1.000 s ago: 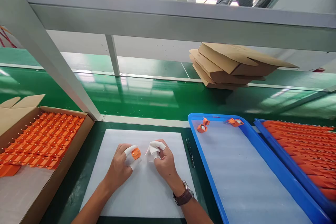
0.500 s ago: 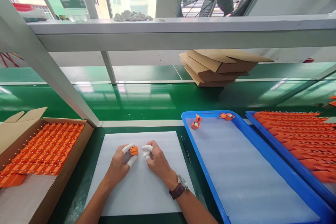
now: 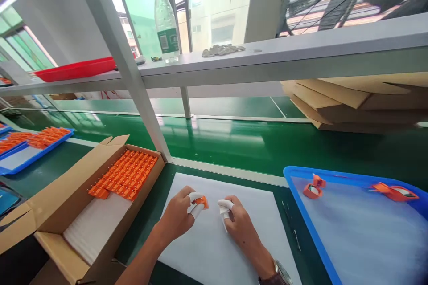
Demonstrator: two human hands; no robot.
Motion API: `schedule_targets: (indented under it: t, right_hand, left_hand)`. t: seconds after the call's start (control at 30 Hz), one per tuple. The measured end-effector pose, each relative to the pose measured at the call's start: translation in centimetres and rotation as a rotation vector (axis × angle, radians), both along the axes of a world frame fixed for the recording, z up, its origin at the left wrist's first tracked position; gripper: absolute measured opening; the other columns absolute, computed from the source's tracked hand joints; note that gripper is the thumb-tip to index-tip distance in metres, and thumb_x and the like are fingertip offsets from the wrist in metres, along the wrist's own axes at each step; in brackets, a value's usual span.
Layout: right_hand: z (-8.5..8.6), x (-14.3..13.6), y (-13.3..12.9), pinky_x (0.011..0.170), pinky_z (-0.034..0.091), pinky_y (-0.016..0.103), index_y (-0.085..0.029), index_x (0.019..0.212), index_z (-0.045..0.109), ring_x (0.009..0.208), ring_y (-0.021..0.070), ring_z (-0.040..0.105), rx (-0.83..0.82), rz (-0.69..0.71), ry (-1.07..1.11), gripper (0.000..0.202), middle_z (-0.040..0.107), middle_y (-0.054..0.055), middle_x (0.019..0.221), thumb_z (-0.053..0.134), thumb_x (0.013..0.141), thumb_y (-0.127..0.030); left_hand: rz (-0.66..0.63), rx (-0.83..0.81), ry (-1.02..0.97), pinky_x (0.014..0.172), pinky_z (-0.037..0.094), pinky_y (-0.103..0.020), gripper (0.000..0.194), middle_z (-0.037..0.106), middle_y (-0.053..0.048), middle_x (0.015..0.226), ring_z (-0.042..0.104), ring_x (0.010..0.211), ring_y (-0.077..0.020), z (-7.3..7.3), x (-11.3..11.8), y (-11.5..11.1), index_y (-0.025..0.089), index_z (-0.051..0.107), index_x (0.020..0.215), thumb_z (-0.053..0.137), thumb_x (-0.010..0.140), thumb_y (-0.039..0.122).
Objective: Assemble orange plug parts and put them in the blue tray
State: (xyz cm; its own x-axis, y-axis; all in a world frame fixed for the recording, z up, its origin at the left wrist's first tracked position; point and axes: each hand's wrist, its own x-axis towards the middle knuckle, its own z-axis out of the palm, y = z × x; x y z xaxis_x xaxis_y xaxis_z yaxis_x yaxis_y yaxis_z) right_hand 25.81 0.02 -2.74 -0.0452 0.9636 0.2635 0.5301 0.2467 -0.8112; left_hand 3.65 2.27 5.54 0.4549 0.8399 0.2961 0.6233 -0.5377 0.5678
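Over a white sheet (image 3: 200, 249), my left hand (image 3: 178, 214) pinches a small orange plastic part (image 3: 203, 202) between its thumb and fingertips. My right hand (image 3: 243, 228) is just to the right, apart from that part, with its fingers closed on what looks like a small white cloth (image 3: 223, 214). White finger covers sit on fingertips of both hands, so the cloth's outline is hard to separate from them. To the left, an open cardboard box (image 3: 140, 207) holds rows of similar orange parts (image 3: 133, 171) above a white liner.
A blue tray (image 3: 309, 220) on the right holds orange pieces (image 3: 312, 191) near its far edge. Thin dark tools (image 3: 291, 225) lie between sheet and tray. A metal post (image 3: 129, 62) rises behind the box. A shelf bears a plastic bottle (image 3: 166, 22).
My view has turned left, bringing more of the cardboard box and the shelf bottle into sight. Both hands keep their grips and stay close together over the sheet.
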Motion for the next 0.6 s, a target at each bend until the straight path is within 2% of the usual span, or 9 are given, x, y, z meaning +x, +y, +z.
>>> schedule_targets:
  t: [0.07, 0.17, 0.27, 0.33, 0.37, 0.4, 0.43, 0.5, 0.6]
  right_hand:
    - [-0.4, 0.0, 0.3, 0.059, 0.049, 0.029, -0.022, 0.1, 0.061, 0.068, 0.0164, 0.056, -0.01, 0.01, -0.004, 0.019, 0.059, 0.005, 0.101, 0.044, 0.091, -0.018]
    - [-1.0, 0.1, 0.5, 0.058, 0.049, 0.029, -0.022, 0.098, 0.061, 0.066, 0.0161, 0.055, 0.005, 0.006, -0.01, 0.018, 0.06, 0.006, 0.103, 0.044, 0.091, -0.02]
    - [-1.4, 0.1, 0.5, 0.057, 0.048, 0.029, -0.022, 0.096, 0.061, 0.066, 0.0161, 0.055, 0.017, 0.006, -0.024, 0.018, 0.061, 0.006, 0.103, 0.044, 0.089, -0.019]
    - [-1.6, 0.2, 0.6, 0.057, 0.049, 0.029, -0.022, 0.097, 0.06, 0.066, 0.016, 0.055, 0.014, 0.004, -0.033, 0.019, 0.061, 0.006, 0.103, 0.044, 0.088, -0.018]
    - [-1.7, 0.2, 0.6, 0.058, 0.05, 0.029, -0.022, 0.098, 0.06, 0.067, 0.0161, 0.056, 0.011, 0.005, -0.034, 0.02, 0.061, 0.006, 0.104, 0.044, 0.088, -0.018]
    - [-1.7, 0.2, 0.7, 0.06, 0.05, 0.029, -0.023, 0.099, 0.06, 0.068, 0.0162, 0.057, 0.008, 0.007, -0.034, 0.021, 0.061, 0.007, 0.106, 0.043, 0.088, -0.018]
    - [-1.7, 0.3, 0.7, 0.061, 0.051, 0.03, -0.023, 0.101, 0.06, 0.069, 0.0163, 0.058, 0.005, 0.009, -0.032, 0.022, 0.06, 0.007, 0.107, 0.043, 0.088, -0.019]
    - [-1.7, 0.3, 0.8, 0.062, 0.052, 0.03, -0.023, 0.102, 0.06, 0.07, 0.0164, 0.058, 0.0, 0.015, -0.026, 0.023, 0.06, 0.007, 0.108, 0.042, 0.088, -0.019]
    - [-1.8, 0.3, 0.8, 0.058, 0.051, 0.03, -0.023, 0.1, 0.06, 0.068, 0.0165, 0.058, 0.0, 0.005, -0.012, 0.021, 0.061, 0.008, 0.108, 0.043, 0.087, -0.021]
  left_hand:
    - [0.078, 0.047, -0.035, 0.072, 0.056, -0.028, 0.024, 0.067, -0.004, 0.101, 0.063, 0.08, -0.0154, 2.7, -2.7, -0.8, 0.027, 0.067, 0.116, 0.057, 0.095, 0.021]
    - [0.289, 0.157, -0.064, 0.078, 0.057, -0.029, 0.023, 0.07, -0.004, 0.11, 0.067, 0.09, -0.0174, 6.3, -8.9, -1.7, 0.027, 0.068, 0.116, 0.061, 0.094, 0.029]
    - [0.598, 0.179, -0.016, 0.086, 0.058, -0.032, 0.028, 0.073, -0.004, 0.116, 0.069, 0.098, -0.021, 7.7, -16.8, -1.7, 0.025, 0.07, 0.112, 0.066, 0.089, 0.041]
    - [0.742, 0.068, 0.059, 0.086, 0.058, -0.032, 0.036, 0.075, -0.006, 0.115, 0.071, 0.097, -0.0231, 7.3, -21.8, -1.2, 0.022, 0.07, 0.113, 0.063, 0.087, 0.046]
    - [0.813, 0.0, 0.164, 0.086, 0.058, -0.032, 0.039, 0.076, -0.006, 0.112, 0.072, 0.097, -0.024, 6.9, -23.9, -0.9, 0.021, 0.071, 0.114, 0.061, 0.086, 0.046]
    - [0.87, -0.06, 0.299, 0.085, 0.057, -0.033, 0.04, 0.078, -0.006, 0.109, 0.072, 0.096, -0.0248, 6.3, -25.8, -0.7, 0.021, 0.072, 0.114, 0.058, 0.085, 0.046]
    - [0.893, -0.083, 0.349, 0.084, 0.057, -0.035, 0.041, 0.078, -0.008, 0.105, 0.072, 0.094, -0.0273, 5.6, -27.2, -0.5, 0.018, 0.073, 0.112, 0.057, 0.083, 0.043]
    - [0.924, -0.109, 0.417, 0.084, 0.055, -0.039, 0.043, 0.079, -0.012, 0.103, 0.073, 0.094, -0.0311, 4.2, -29.1, -0.2, 0.015, 0.075, 0.109, 0.056, 0.08, 0.041]
    - [0.94, -0.14, 0.455, 0.086, 0.054, -0.039, 0.043, 0.078, -0.015, 0.107, 0.073, 0.098, -0.0335, 2.6, -30.1, 0.1, 0.013, 0.076, 0.105, 0.055, 0.079, 0.04]
